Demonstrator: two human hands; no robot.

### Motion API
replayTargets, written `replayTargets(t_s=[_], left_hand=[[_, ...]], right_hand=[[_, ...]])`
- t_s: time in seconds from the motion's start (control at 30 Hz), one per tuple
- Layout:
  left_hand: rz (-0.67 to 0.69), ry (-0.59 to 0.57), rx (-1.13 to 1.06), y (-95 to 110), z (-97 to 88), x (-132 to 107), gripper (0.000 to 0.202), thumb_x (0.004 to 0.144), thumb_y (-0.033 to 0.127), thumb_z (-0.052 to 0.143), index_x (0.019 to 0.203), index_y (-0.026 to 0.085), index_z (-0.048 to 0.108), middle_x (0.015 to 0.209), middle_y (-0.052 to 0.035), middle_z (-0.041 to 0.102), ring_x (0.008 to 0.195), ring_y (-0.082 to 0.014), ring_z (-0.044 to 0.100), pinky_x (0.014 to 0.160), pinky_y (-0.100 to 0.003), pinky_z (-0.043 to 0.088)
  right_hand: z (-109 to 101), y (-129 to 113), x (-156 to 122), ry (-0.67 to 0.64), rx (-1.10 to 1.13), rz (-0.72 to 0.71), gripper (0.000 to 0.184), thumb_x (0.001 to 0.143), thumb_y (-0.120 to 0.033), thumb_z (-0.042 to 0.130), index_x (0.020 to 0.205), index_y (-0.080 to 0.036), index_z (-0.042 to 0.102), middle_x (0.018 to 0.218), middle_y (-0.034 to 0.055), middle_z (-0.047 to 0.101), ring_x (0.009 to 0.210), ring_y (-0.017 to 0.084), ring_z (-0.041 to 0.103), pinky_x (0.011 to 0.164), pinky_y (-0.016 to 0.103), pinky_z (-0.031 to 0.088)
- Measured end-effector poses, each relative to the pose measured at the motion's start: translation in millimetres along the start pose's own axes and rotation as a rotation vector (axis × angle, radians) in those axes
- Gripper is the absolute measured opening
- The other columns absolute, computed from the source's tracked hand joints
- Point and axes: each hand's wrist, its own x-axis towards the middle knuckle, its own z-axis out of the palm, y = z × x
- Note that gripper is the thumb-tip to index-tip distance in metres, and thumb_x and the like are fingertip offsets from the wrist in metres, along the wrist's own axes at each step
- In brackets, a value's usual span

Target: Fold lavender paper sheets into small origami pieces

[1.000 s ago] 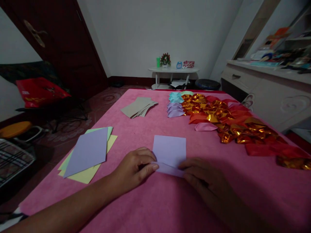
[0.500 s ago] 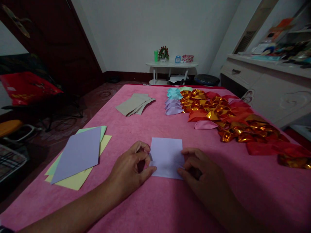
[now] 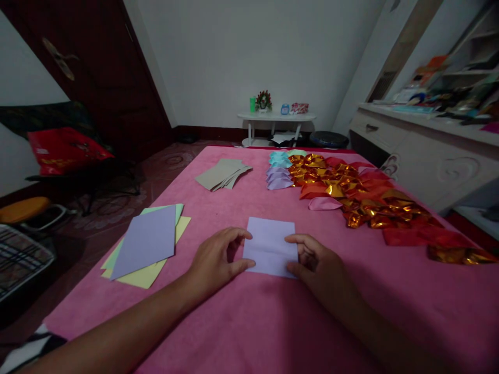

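Observation:
A small lilac paper [image 3: 270, 246], folded over, lies flat on the pink tablecloth [image 3: 241, 322] in front of me. My left hand [image 3: 216, 259] pinches its left edge between thumb and forefinger. At the paper's right edge my right hand [image 3: 315, 262] does the same, with thumb below and forefinger above. Both hands rest on the cloth.
To the left lies a stack of lilac, green and yellow sheets [image 3: 146, 243]. Grey sheets [image 3: 223, 173] are fanned out further back. Folded lilac and blue paper shapes [image 3: 279, 170], a pink one [image 3: 324, 203] and a spread of gold and red foil shapes [image 3: 370, 197] fill the right side. A white cabinet [image 3: 429, 156] stands to the right.
The near edge of the lilac paper was folded up and away, so the sheet is now shorter. Both hands moved from its near corners to its side edges.

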Motion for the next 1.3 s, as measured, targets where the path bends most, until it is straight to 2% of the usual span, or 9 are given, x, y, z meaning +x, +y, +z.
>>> replayTargets(t_s=[0.07,0.17,0.23,0.37,0.5,0.63,0.83,0.97,1.3], left_hand=[[0.032,-0.011,-0.103,-1.5,0.6,0.4,0.042,0.068,0.032,0.075,0.107,0.023,0.062,0.093,-0.0015,0.061,0.084,-0.0158,0.055,0.074,-0.027,0.043],[0.007,-0.118,-0.347,-0.9,-1.4,11.0,0.031,0.069,0.029,0.074,0.097,0.019,0.067,0.071,0.002,0.055,0.064,-0.01,0.051,0.059,-0.022,0.04],[-0.049,-0.122,-0.55,1.8,-4.3,26.2,0.032,0.065,0.028,0.076,0.094,0.015,0.067,0.063,0.0043,0.051,0.054,-0.0069,0.047,0.052,-0.02,0.037],[-0.04,0.012,-0.785,12.1,-8.4,63.2,0.038,0.059,0.031,0.08,0.089,0.013,0.064,0.06,0.0028,0.056,0.05,-0.0099,0.054,0.052,-0.024,0.044],[0.045,0.241,-0.786,20.7,0.7,80.2,0.034,0.058,0.028,0.08,0.084,0.012,0.065,0.061,0.001,0.059,0.052,-0.0096,0.055,0.051,-0.021,0.043],[0.009,0.298,-0.77,19.1,20.6,76.2,0.03,0.064,0.027,0.074,0.088,0.011,0.065,0.063,-0.0002,0.062,0.048,-0.0092,0.054,0.047,-0.021,0.042],[0.019,0.243,-0.781,15.0,36.7,68.2,0.035,0.063,0.029,0.077,0.092,0.011,0.066,0.071,-0.0032,0.067,0.057,-0.0122,0.058,0.053,-0.022,0.045],[0.05,0.223,-0.732,16.2,36.2,65.3,0.029,0.068,0.035,0.074,0.082,0.01,0.07,0.07,-0.0046,0.066,0.057,-0.0118,0.055,0.052,-0.022,0.044],[0.039,0.295,-0.67,18.7,31.3,63.2,0.028,0.073,0.038,0.068,0.076,0.012,0.075,0.078,-0.0079,0.067,0.068,-0.016,0.058,0.049,-0.02,0.043]], right_hand=[[-0.4,0.1,0.8,0.019,0.061,-0.041,0.026,0.068,-0.023,0.063,0.094,-0.023,0.069,0.061,-0.0045,0.047,0.054,0.011,0.043,0.051,0.023,0.035],[-2.3,-2.6,10.7,0.077,0.191,-0.115,0.012,0.068,-0.025,0.064,0.075,-0.018,0.071,0.067,0.0,0.056,0.059,0.012,0.047,0.055,0.024,0.037],[-4.4,-7.5,23.5,0.107,0.34,-0.12,0.017,0.066,-0.029,0.068,0.078,-0.017,0.071,0.069,0.0015,0.06,0.064,0.014,0.051,0.057,0.025,0.04],[-6.7,-22.2,52.4,0.231,0.584,-0.252,0.034,0.064,-0.028,0.074,0.097,-0.019,0.067,0.089,0.0036,0.066,0.081,0.017,0.059,0.071,0.027,0.046],[-3.1,-23.9,67.9,0.282,0.729,-0.326,0.051,0.063,-0.025,0.075,0.111,-0.021,0.061,0.106,0.0058,0.066,0.093,0.02,0.061,0.081,0.031,0.048],[0.0,-5.6,71.2,0.214,0.542,-0.326,0.029,0.065,-0.028,0.074,0.09,-0.015,0.069,0.088,0.0056,0.069,0.078,0.02,0.061,0.073,0.031,0.048],[2.3,9.2,70.9,0.209,0.526,-0.274,0.025,0.067,-0.033,0.073,0.084,-0.015,0.072,0.075,0.0037,0.068,0.065,0.016,0.056,0.059,0.026,0.043],[3.3,4.8,67.6,0.21,0.533,-0.263,0.024,0.064,-0.034,0.075,0.077,-0.014,0.072,0.07,0.0026,0.065,0.06,0.014,0.052,0.055,0.024,0.041],[-0.2,0.3,62.8,0.229,0.58,-0.327,0.029,0.077,-0.045,0.063,0.083,-0.017,0.072,0.095,0.0048,0.06,0.057,0.009,0.047,0.049,0.023,0.039]])
